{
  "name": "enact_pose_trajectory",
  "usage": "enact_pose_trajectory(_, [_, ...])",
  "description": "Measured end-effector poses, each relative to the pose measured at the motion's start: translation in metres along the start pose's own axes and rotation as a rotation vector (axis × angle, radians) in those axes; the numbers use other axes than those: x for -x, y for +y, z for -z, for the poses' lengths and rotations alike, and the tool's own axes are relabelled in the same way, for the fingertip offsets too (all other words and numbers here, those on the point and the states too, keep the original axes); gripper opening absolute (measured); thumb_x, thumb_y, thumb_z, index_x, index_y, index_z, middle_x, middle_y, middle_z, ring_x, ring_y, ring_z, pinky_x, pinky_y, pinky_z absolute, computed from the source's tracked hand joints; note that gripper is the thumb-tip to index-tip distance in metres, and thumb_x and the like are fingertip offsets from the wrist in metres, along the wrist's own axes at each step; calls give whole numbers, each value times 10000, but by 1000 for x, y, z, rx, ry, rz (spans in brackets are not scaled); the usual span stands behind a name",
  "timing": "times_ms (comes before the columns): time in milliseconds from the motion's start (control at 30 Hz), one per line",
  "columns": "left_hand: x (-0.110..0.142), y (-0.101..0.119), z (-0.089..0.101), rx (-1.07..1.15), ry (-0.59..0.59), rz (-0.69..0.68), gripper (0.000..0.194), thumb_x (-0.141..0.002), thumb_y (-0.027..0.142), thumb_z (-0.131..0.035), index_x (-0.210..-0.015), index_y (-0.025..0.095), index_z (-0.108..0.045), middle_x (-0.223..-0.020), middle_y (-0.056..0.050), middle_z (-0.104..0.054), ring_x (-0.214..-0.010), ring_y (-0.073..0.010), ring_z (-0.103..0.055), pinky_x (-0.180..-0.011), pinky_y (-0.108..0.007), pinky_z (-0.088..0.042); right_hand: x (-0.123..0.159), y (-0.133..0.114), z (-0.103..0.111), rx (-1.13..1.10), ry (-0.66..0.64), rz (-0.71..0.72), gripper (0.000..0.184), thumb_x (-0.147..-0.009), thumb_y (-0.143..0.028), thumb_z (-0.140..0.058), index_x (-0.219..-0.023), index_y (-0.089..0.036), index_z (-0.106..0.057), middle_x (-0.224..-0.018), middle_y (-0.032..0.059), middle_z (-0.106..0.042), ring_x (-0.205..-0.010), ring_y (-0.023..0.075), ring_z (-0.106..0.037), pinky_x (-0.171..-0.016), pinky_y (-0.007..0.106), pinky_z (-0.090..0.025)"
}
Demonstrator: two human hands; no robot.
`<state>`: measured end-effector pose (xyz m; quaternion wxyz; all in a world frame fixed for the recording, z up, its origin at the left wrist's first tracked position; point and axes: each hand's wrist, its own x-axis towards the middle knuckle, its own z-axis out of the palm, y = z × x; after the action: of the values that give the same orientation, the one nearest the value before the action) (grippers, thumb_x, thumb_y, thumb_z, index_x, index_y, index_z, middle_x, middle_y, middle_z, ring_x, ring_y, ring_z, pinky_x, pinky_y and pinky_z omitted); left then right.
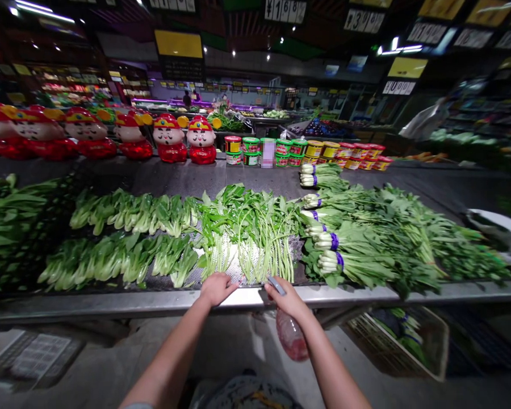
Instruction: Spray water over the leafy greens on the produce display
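Head: two hands [288, 301], one bottle [293, 339] in the right, six figurines [201, 141].

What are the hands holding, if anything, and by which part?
The right hand holds a translucent reddish plastic spray bottle by its grey head. The left hand is at the silver metal edge; any hold there cannot be told.
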<state>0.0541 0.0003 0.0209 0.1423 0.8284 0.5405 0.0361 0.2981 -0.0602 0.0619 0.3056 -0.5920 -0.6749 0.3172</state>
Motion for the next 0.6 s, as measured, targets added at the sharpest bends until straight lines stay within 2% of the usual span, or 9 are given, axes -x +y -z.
enact_pose_trajectory(100, [-1, 1, 2, -4, -14, 0, 610, -867, 634, -237, -747, 189, -635, -852, -87, -642, -841, -234, -584, -709, -320, -411, 3, -10, 5, -15, -17, 33, 367, -828, -505, -467, -846, -193, -660, -835, 63, -654, -827, 205, -599, -796, 339, -464])
enact_pose_trajectory(267, [-1, 1, 1, 2, -14, 4, 612, -861, 650, -228, -747, 199, -625, -851, -79, -635, -838, -230, -577, -716, -321, -408, 4, -21, 4, -35, -10, 25, 355, -825, -471, -484, -968, -204, -669, -943, 74, -672, -919, 211, -602, -857, 342, -457])
enact_pose_trajectory(467, [1, 1, -1, 19, 2, 17, 613, -858, 651, -238, -756, 194, -635, -856, -83, -634, -867, -235, -578, -737, -326, -411, 6, -11, -3, 11, 16, -93, 314, -819, -425, -506, -954, -199, -677, -975, 88, -677, -954, 224, -599, -865, 345, -450])
enact_pose_trajectory(600, [1, 0, -2, 22, -3, 27, 605, -857, 646, -249, -773, 195, -644, -869, -83, -637, -876, -234, -580, -752, -325, -414, 9, -2, 5, 40, 40, -127, 296, -804, -423, -518, -905, -194, -675, -956, 90, -680, -928, 224, -602, -833, 336, -454])
